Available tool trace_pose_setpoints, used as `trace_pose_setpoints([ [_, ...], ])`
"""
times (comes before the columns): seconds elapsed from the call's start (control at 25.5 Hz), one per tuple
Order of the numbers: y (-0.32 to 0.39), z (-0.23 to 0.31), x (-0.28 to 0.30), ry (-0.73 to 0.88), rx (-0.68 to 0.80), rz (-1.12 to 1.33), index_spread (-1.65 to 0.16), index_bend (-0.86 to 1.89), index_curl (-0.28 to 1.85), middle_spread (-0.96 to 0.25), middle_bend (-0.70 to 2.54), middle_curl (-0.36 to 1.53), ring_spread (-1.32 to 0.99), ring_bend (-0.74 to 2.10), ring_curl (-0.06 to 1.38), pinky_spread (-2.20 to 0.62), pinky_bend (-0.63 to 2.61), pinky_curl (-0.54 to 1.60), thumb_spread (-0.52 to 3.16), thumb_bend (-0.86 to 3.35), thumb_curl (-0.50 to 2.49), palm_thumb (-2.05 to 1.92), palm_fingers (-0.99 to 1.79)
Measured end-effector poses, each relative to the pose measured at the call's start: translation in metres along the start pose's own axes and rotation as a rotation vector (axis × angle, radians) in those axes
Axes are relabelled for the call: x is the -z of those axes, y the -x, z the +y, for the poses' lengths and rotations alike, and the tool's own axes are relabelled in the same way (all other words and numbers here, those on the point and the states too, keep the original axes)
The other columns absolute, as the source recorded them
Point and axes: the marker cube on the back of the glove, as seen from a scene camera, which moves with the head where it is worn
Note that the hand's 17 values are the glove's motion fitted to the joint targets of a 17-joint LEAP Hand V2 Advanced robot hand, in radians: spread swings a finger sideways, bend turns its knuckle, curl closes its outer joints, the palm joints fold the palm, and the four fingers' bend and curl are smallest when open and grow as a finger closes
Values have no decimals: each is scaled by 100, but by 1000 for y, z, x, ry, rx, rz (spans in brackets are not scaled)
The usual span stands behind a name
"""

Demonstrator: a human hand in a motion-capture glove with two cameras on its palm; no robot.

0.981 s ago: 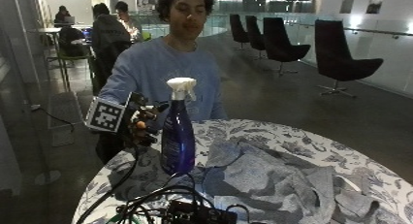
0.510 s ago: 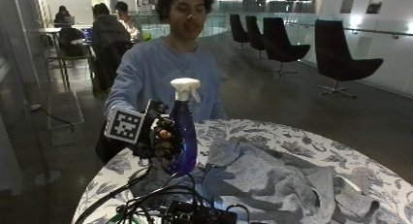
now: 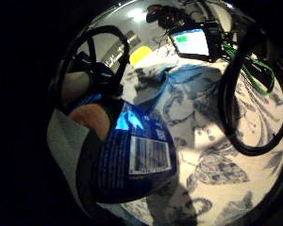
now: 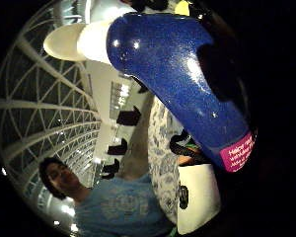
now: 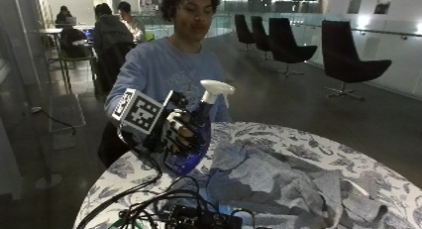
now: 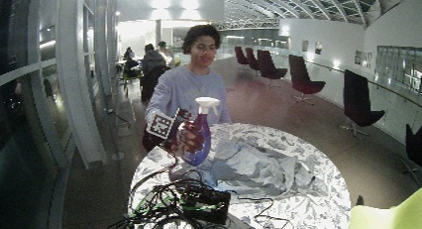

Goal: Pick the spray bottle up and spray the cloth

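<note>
A dark blue spray bottle with a white trigger head is held tilted above the table's left side, head leaning toward the cloth. My gloved right hand grips its body, fingers curled round it. The bottle fills the thumb side palm view as a glossy blue body with a pink label, and its barcode label shows in the little finger side palm view. A crumpled grey cloth lies spread on the patterned table, just right of the bottle.
A black device with tangled cables sits at the table's near left edge. A lit screen and thick cable loop lie on the tablecloth. Dark chairs stand beyond the table.
The bottle has been lifted off the table and tilted, its head now leaning right toward the cloth. My hand closed round it and rose with it.
</note>
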Motion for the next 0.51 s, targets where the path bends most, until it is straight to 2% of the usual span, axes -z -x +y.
trace_pose_setpoints([
  [0.2, 11, -19, 3, 273, -116, 226, -34, 7, 14, -2, 34, 38, 4, 64, 36, 23, 51, 36, 85, 2, 49, 96, 79],
  [0.51, 15, -38, 1, 404, -221, 379, -34, 4, 13, -1, 34, 39, 4, 66, 36, 22, 51, 36, 83, -1, 54, 97, 81],
])
